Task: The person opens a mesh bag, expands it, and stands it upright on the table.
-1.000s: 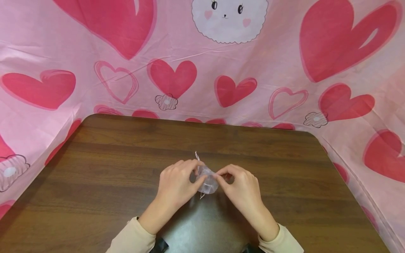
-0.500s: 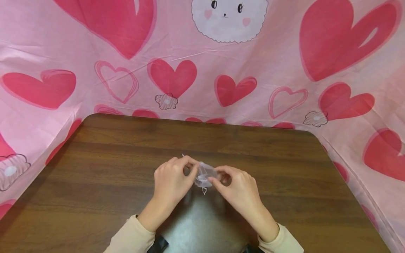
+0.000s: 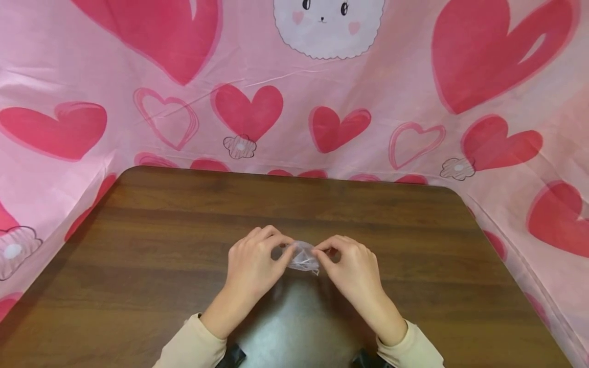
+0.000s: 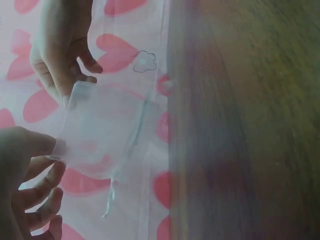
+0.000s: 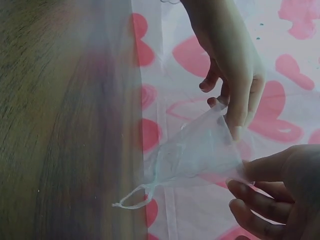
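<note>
A small sheer white drawstring pouch [image 3: 303,257] is stretched between both hands over the table. My left hand [image 3: 252,259] pinches one bottom corner between thumb and forefinger, and my right hand [image 3: 352,263] pinches the opposite corner. Seen from the left wrist, the pouch [image 4: 107,131] hangs flat and see-through, its cord [image 4: 110,197] trailing from the mouth end. A looped drawstring [image 5: 134,199] dangles from the gathered neck in the right wrist view. Through the cloth, no contents show clearly. The other fingers of each hand are loosely bent.
Under the hands is a dark wooden table [image 3: 184,214] with rounded far corners. A pink cloth [image 3: 294,115] with red hearts hangs behind it and along both sides. Black straps [image 3: 233,355] show near the beige sleeves [image 3: 195,343].
The pouch has turned between the hands. Its near cord loop has shifted right, and the far cord end has gone from sight. The right hand's fingers have moved to the pouch's right edge.
</note>
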Tool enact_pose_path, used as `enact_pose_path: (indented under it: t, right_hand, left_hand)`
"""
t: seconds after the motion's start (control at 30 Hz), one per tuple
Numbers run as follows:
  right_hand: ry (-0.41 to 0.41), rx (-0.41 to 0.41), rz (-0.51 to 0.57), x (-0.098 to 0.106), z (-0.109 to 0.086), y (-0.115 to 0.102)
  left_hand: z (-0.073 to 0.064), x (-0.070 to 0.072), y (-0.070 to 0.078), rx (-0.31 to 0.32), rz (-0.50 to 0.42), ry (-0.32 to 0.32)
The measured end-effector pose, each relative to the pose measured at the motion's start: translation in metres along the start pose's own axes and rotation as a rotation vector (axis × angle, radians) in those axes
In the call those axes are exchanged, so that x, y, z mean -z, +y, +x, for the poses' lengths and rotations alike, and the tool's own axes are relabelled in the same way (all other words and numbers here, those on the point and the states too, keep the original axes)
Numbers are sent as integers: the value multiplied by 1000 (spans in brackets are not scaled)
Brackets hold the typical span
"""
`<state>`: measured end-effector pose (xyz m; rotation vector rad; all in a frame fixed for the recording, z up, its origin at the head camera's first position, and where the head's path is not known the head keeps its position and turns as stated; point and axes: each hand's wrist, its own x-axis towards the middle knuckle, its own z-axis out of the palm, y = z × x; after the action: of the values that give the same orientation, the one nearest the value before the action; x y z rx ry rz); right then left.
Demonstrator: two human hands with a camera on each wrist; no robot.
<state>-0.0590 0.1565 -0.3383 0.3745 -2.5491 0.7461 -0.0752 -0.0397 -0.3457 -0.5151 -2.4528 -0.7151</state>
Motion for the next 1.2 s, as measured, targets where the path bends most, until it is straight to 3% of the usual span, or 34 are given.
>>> enact_pose_path:
  t: [0.43,0.8,0.9,1.2]
  right_hand:
    - [42,34,9,0,-1,2]
    - [65,49,2,-2,-3,0]
    - [68,49,11,-3,-3,0]
    - [-46,5,3,-4,-6,-5]
  left_hand:
    - [-1,-2,-1,20,-46,50]
    - [-4,-4,0,4,-1,-11]
    - [-5,-4,1,-8,5,4]
    - [-4,-5,-1,24,13,76]
